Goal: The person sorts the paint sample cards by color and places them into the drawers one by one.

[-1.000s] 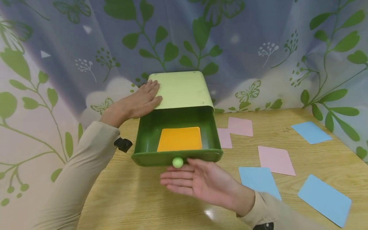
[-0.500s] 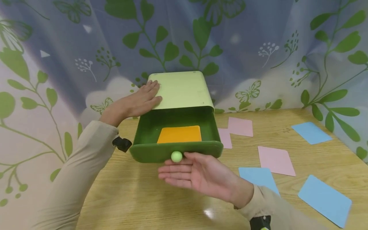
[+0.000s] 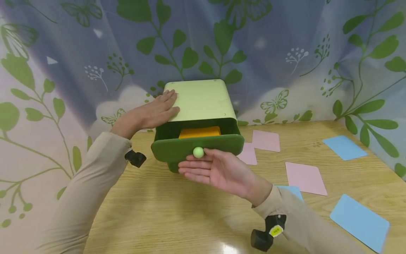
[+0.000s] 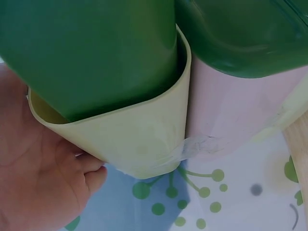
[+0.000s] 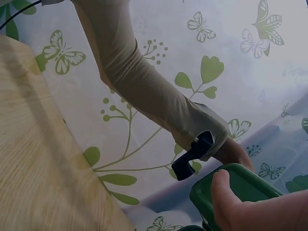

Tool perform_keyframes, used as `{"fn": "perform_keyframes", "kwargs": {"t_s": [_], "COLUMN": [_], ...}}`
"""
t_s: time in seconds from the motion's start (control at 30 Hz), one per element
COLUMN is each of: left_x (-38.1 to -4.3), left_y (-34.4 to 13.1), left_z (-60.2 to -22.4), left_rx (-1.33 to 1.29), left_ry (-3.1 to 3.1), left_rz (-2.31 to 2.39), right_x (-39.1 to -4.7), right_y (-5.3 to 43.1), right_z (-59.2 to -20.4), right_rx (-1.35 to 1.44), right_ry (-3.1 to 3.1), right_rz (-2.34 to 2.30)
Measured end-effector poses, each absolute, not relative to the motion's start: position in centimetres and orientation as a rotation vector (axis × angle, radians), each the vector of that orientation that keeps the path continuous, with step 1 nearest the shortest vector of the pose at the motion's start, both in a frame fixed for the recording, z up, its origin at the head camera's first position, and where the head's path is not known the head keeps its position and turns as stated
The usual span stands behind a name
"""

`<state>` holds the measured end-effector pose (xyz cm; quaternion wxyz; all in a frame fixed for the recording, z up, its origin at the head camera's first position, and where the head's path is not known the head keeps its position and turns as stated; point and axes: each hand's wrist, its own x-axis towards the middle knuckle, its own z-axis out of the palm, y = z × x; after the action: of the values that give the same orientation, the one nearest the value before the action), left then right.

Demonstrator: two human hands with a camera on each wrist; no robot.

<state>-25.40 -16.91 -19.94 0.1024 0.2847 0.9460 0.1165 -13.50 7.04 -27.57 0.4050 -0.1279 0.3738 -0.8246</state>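
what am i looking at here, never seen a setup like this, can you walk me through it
No machine here: a person's two bare hands do the work of a grip. One view comes from a camera worn on the head, looking forward and down; the other two come from a small black camera on each wrist. The left hand rests on a pale green box. The right hand is open at the front of its green drawer, by the round knob. The drawer is partly open, and a flat orange thing lies inside. To the right, pink cards and blue cards lie on the wooden table. Neither hand is plainly closed round anything.
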Motion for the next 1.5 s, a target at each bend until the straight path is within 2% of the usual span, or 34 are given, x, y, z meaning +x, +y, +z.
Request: {"fn": "perform_keyframes", "kwargs": {"t_s": [0.77, 1.27, 1.5], "left_x": [-25.5, -25.1, -24.8], "left_y": [-16.2, -15.5, -15.6], "left_z": [-19.6, -21.1, -21.0], "left_rx": [0.708, 0.701, 0.708], "left_ry": [2.806, 3.001, 3.011], "left_rz": [0.335, 0.238, 0.227], "right_x": [-18.4, -18.8, -18.0], "right_y": [5.5, 5.4, 6.0], "right_z": [-26.7, -27.6, -30.0], "right_rx": [-0.181, -0.17, -0.137], "right_ry": [0.911, 0.929, 1.034], "right_rz": [-2.228, -2.218, -2.177]}}
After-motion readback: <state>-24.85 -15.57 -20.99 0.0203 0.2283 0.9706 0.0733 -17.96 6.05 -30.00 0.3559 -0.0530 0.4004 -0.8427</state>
